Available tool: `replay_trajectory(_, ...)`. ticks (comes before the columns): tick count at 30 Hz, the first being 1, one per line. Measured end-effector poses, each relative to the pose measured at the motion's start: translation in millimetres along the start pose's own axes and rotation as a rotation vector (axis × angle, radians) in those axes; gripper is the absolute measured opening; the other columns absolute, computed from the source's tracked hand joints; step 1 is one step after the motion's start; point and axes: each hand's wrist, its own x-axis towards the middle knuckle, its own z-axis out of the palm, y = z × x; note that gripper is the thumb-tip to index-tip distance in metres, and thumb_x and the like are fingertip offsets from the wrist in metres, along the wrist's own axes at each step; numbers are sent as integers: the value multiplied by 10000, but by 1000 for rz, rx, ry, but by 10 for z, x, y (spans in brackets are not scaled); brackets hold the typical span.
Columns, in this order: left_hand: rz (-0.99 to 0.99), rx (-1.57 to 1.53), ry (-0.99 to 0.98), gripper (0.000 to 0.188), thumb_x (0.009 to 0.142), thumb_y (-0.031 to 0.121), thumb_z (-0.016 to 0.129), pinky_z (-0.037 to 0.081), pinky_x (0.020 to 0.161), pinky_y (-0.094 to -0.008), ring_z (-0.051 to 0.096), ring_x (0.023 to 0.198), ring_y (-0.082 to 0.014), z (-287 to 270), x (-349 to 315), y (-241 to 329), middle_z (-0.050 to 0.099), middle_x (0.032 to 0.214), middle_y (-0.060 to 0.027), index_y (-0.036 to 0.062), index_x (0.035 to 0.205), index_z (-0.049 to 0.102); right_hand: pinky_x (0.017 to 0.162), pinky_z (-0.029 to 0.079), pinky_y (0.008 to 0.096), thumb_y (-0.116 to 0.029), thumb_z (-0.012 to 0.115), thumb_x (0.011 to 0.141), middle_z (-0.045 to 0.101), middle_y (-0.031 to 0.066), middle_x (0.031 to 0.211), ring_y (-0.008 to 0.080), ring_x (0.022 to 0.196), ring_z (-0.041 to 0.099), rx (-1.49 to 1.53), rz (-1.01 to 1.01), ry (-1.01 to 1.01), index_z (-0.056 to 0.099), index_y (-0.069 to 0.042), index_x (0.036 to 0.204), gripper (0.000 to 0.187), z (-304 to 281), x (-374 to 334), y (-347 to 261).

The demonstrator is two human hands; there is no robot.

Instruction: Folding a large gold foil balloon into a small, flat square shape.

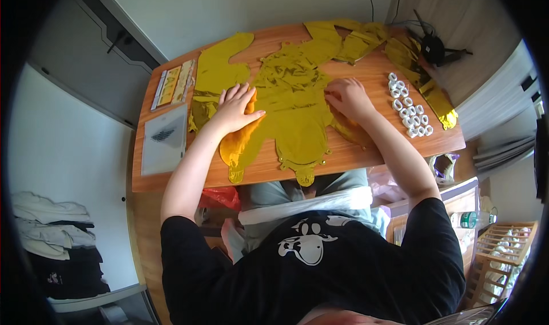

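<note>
Flat, uninflated gold foil balloons [294, 108] cover much of the wooden table in front of me. My left hand [235, 106] lies with its fingers spread on a narrow foil piece left of the centre, which reaches down to a rounded tab near the table's front edge. My right hand [349, 98] is at the right edge of the central foil, its fingers curled and drawn together on the foil's border. The fingertips there are partly hidden. Another smooth gold foil shape [220, 62] lies beyond my left hand.
Several small white rings [408, 109] stand at the table's right. A clear flat case [164, 141] and a yellowish packet [173, 85] lie at the left. More foil [366, 42] stretches along the back right, near a black router [433, 49]. A bottle [473, 219] is below right.
</note>
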Motion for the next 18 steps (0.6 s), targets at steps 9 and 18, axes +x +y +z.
replay_trajectory(9, 155, -5, 176, 964, 881, 707, 681, 53, 1289, -572, 189, 1606, -303, 62, -16, -226, 304, 1710, -122, 129, 1603, 409, 1079, 436, 464, -233, 750, 890, 724, 111, 1172, 320, 1191, 622, 0, -99, 82, 764, -64, 1103, 272, 6, -11, -41)
replay_trajectory(18, 170, -64, 203, 1101, 805, 759, 718, 15, 1287, -596, 173, 1613, -285, -57, 73, -158, 289, 1714, -120, 192, 1650, 298, 1090, 429, 459, -232, 751, 902, 716, 86, 1205, 301, 1228, 609, 2, -107, 60, 766, -63, 1112, 270, 4, -5, -84)
